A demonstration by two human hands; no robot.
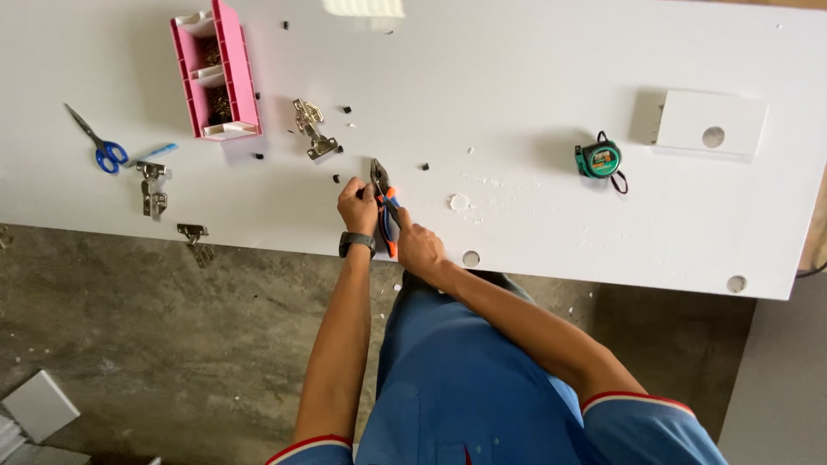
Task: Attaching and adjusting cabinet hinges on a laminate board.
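My right hand (419, 247) grips the orange and blue handles of a pair of pliers (384, 200) near the front edge of a large white board (534, 77). The pliers' jaws point away from me. My left hand (357, 205), with a dark wristband, sits closed right beside the jaws and pinches something too small to make out. A round hole (470, 258) is cut in the board just right of my right hand.
A pink compartment box (216, 73) of screws, metal hinges (314, 129), blue scissors (99, 142) and small black bits lie at the left. A green tape measure (600, 160) and a small white panel (711, 122) lie right. Concrete floor is below.
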